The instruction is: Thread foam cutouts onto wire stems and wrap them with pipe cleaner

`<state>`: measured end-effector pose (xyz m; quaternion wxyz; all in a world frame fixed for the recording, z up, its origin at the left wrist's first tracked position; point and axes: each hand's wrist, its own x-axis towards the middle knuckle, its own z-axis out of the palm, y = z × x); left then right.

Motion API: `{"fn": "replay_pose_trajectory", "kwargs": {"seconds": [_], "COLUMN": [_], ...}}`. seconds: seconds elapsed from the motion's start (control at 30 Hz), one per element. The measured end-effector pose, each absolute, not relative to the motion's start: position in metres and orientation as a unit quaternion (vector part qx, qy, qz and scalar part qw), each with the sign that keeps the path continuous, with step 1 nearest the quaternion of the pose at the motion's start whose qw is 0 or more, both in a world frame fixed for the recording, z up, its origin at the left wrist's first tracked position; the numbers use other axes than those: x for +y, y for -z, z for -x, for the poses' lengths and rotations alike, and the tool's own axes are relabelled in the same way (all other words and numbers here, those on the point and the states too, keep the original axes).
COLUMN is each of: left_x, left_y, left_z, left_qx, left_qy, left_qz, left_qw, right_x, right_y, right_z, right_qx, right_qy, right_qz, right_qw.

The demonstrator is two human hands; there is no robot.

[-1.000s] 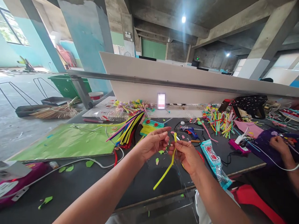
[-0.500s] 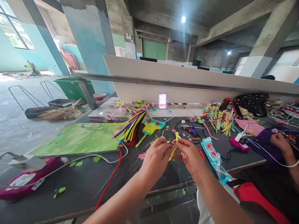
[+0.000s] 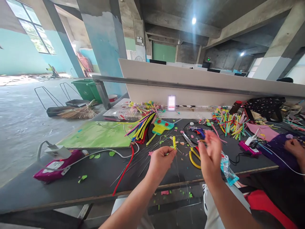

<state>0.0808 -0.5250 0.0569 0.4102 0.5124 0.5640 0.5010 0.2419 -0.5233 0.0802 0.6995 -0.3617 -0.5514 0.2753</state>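
Observation:
A short, twisted yellow pipe cleaner (image 3: 174, 142) stands upright from the fingertips of my left hand (image 3: 162, 160), which pinches its lower end. My right hand (image 3: 211, 156) is raised off to the right, slightly blurred, its thumb and fingers apart and nothing seen between them. Just left of that hand lie scissors (image 3: 194, 159) with yellow and red handles, blades pointing away. Behind its fingertips rests a blue glue gun (image 3: 199, 131), partly covered. A blue-and-white packet (image 3: 227, 171) lies under my right wrist, half hidden.
A bundle of coloured pipe cleaners (image 3: 145, 128) lies left of centre beside a yellow-and-teal piece (image 3: 162, 127). Another pile (image 3: 230, 122) sits back right. Green sheets (image 3: 95, 136) and a purple power strip (image 3: 56, 167) lie left. A co-worker's hand (image 3: 294, 148) is far right.
My right hand has let go of the yellow pipe cleaner and moved right, opening. My left hand keeps hold of it. The scissors have come into fuller view as the camera turned left.

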Motion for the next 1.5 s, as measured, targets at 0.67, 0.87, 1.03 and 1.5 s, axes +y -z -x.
{"fn": "replay_pose_trajectory", "kwargs": {"seconds": [0.67, 0.87, 1.03, 1.5], "left_x": [-0.539, -0.569, -0.601, -0.563], "left_y": [-0.071, -0.092, -0.125, -0.075], "left_z": [-0.078, -0.075, -0.048, -0.107], "left_qx": [0.518, 0.512, 0.358, 0.47], "left_qy": [-0.456, -0.456, -0.436, -0.579], "left_qz": [-0.68, -0.538, -0.493, -0.45], "left_qw": [0.248, 0.491, 0.662, 0.491], "right_x": [-0.519, -0.528, -0.53, -0.553], "right_y": [-0.058, -0.061, -0.065, -0.058], "right_z": [-0.219, -0.222, -0.226, -0.213], "right_qx": [-0.669, -0.639, -0.605, -0.605], "right_qy": [-0.36, -0.343, -0.365, -0.411], "right_qz": [0.432, 0.463, 0.468, 0.432], "right_qw": [0.486, 0.51, 0.53, 0.528]}}
